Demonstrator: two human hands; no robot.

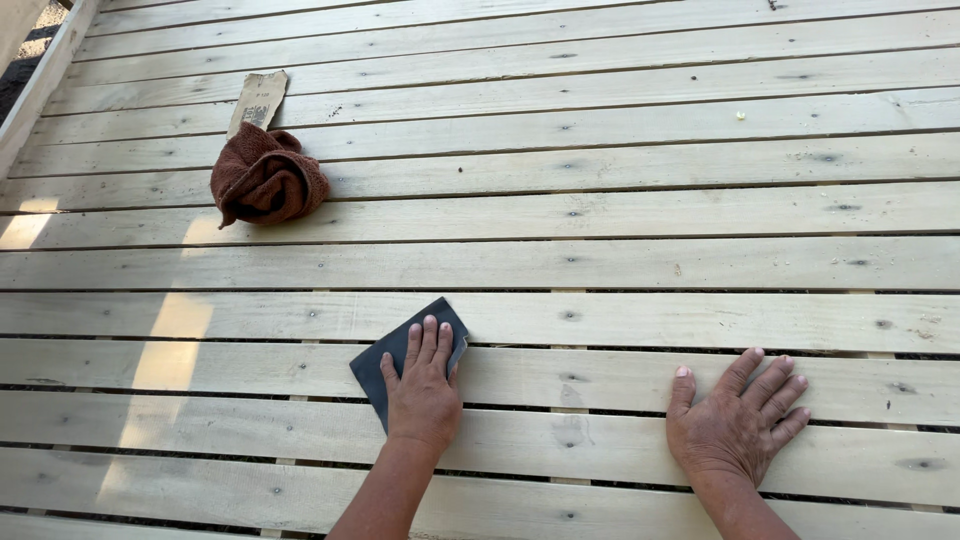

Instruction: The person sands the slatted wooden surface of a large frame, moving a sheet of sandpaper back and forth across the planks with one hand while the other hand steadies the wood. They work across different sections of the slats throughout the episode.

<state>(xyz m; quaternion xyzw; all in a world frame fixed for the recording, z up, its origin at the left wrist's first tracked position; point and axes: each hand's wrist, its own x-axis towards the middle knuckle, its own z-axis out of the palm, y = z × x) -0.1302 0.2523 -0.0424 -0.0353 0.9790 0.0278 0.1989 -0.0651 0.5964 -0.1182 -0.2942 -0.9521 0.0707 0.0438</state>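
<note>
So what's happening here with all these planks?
A person is leaning over a surface of pale wooden slats. The left hand presses flat on a dark sheet of sandpaper lying across two slats. The right hand rests spread on bare wood, holding nothing. Farther up to the left lie a crumpled brown cloth and, just beyond it, a tan scrap of sandpaper, both untouched.
</note>
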